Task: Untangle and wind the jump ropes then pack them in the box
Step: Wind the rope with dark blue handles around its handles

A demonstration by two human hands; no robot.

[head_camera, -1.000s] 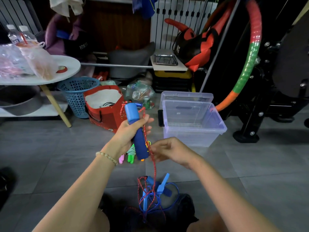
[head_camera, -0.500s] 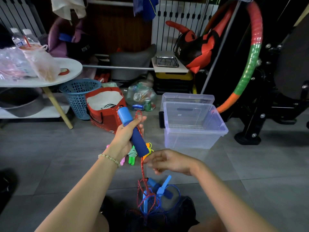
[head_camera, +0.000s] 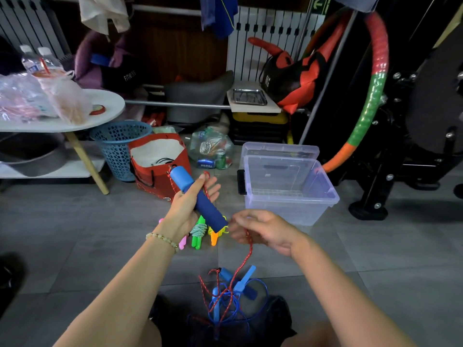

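Observation:
My left hand (head_camera: 186, 206) holds a blue foam jump-rope handle (head_camera: 200, 200) slanting across its palm, with a loop of red braided rope (head_camera: 246, 249) over its top end. My right hand (head_camera: 263, 230) pinches that red rope just below the handle's lower end. The rope drops to a tangle (head_camera: 230, 296) of red and blue cords with blue handles on the floor between my knees. Wound ropes with green, orange and pink handles (head_camera: 200, 234) lie behind my left hand. The clear plastic box (head_camera: 288, 204) stands open to the right.
The box lid (head_camera: 280, 150) leans behind the box. A red bag (head_camera: 160, 169), a blue basket (head_camera: 117, 146) and a white table (head_camera: 62, 123) stand to the left. A hoop (head_camera: 370, 96) and black gym equipment (head_camera: 413, 146) fill the right.
My left hand tilted the handle so its top leans left and its fingers opened out. My right hand dropped lower and right along the red rope.

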